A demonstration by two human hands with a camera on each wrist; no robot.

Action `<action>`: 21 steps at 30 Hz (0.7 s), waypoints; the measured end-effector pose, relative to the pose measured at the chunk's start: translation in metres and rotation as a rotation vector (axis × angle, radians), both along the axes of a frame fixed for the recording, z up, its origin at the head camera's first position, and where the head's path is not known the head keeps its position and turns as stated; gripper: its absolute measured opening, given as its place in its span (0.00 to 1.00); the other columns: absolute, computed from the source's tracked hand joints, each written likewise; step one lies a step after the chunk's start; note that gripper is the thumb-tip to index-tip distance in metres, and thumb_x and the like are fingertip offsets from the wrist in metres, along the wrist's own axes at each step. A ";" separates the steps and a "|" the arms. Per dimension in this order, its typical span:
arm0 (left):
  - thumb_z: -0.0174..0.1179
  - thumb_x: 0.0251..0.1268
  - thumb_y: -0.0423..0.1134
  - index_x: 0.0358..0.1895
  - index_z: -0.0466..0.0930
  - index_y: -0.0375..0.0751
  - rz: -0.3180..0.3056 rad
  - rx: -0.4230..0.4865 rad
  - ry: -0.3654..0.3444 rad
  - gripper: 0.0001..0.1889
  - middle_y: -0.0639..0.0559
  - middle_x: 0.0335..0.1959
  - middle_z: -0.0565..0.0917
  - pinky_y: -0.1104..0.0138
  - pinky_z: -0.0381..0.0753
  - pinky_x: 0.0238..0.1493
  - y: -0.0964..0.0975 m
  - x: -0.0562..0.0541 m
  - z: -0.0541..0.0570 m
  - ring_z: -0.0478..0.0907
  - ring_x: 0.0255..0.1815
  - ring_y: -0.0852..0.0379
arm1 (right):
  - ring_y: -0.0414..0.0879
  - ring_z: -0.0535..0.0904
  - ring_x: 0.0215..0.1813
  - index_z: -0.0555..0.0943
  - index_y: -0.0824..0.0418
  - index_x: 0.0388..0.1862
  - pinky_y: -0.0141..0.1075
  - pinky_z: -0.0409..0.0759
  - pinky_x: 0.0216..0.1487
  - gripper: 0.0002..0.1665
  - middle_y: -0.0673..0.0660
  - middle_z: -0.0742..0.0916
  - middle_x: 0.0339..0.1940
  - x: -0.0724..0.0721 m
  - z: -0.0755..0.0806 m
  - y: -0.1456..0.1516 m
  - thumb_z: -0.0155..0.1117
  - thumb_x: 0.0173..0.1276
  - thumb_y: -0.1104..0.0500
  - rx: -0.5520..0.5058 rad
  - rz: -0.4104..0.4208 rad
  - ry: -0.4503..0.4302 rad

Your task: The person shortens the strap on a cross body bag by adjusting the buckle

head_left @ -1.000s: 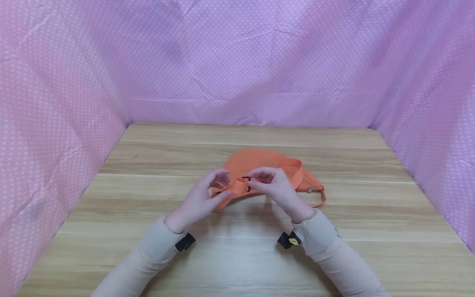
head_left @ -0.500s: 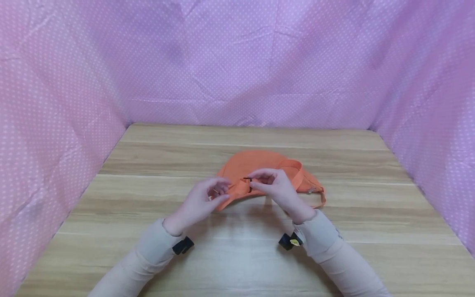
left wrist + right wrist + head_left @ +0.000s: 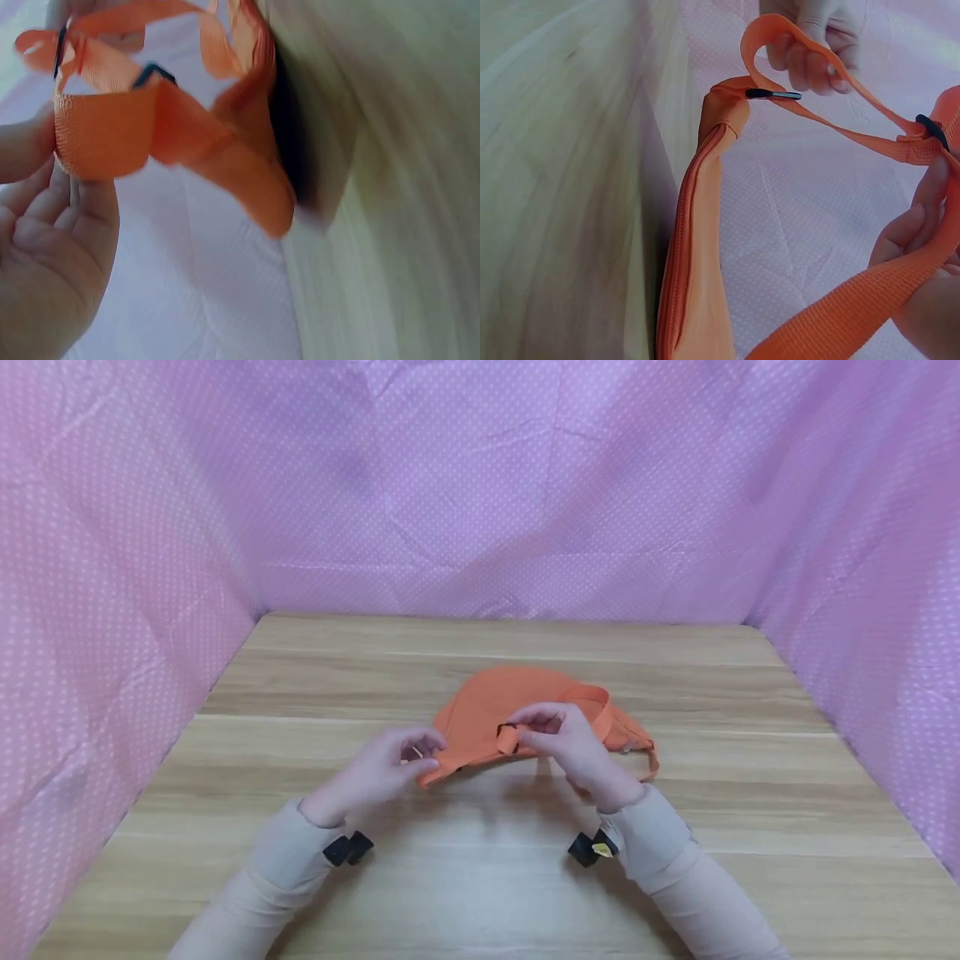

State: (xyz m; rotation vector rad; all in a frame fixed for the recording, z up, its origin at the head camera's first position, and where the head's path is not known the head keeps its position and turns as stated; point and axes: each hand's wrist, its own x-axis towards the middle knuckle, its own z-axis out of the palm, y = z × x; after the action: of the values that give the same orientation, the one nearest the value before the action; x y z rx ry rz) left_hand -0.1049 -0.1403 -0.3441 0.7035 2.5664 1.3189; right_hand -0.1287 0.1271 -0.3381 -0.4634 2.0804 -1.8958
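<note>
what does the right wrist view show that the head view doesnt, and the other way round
Only the right wrist view shows the long zip line along the bag's side and the open loop of strap at the left hand.

Only the head view shows the sleeves, the black wrist devices and the table's far edge.

Both show the orange bag, the two hands, the right hand pinching beside a black buckle, and pink dotted cloth.

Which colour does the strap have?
The strap is orange; the right wrist view shows it best.
</note>
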 end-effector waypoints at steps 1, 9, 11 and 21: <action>0.60 0.62 0.30 0.44 0.80 0.38 -0.005 0.003 -0.005 0.08 0.52 0.36 0.82 0.66 0.78 0.42 -0.003 -0.001 0.000 0.76 0.39 0.58 | 0.39 0.81 0.37 0.80 0.70 0.47 0.35 0.81 0.43 0.13 0.45 0.86 0.34 -0.001 0.001 0.001 0.62 0.64 0.66 0.001 -0.011 -0.004; 0.55 0.62 0.25 0.39 0.76 0.33 -0.058 0.081 -0.088 0.04 0.47 0.36 0.80 0.68 0.78 0.43 -0.025 -0.011 0.002 0.76 0.38 0.60 | 0.36 0.79 0.35 0.83 0.52 0.37 0.30 0.78 0.40 0.09 0.44 0.85 0.30 -0.006 0.006 0.012 0.60 0.65 0.65 -0.069 -0.002 -0.057; 0.54 0.63 0.24 0.38 0.75 0.32 -0.068 0.115 -0.120 0.03 0.47 0.35 0.80 0.68 0.78 0.42 -0.031 -0.012 0.003 0.76 0.37 0.61 | 0.35 0.78 0.35 0.83 0.49 0.34 0.29 0.77 0.40 0.13 0.43 0.85 0.31 -0.007 0.005 0.015 0.59 0.65 0.67 -0.115 0.018 -0.079; 0.54 0.66 0.27 0.39 0.72 0.32 -0.125 0.200 -0.183 0.02 0.52 0.35 0.78 0.63 0.78 0.39 -0.045 -0.013 0.005 0.75 0.35 0.62 | 0.35 0.75 0.39 0.84 0.47 0.32 0.29 0.75 0.44 0.20 0.41 0.84 0.32 -0.008 0.000 0.020 0.54 0.65 0.71 -0.214 0.086 -0.102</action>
State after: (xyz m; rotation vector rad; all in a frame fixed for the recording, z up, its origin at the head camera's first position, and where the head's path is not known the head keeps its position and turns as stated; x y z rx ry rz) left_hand -0.1183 -0.1857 -0.3387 0.7268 2.2329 1.5352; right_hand -0.1369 0.1469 -0.3379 -0.4838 1.7749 -2.0549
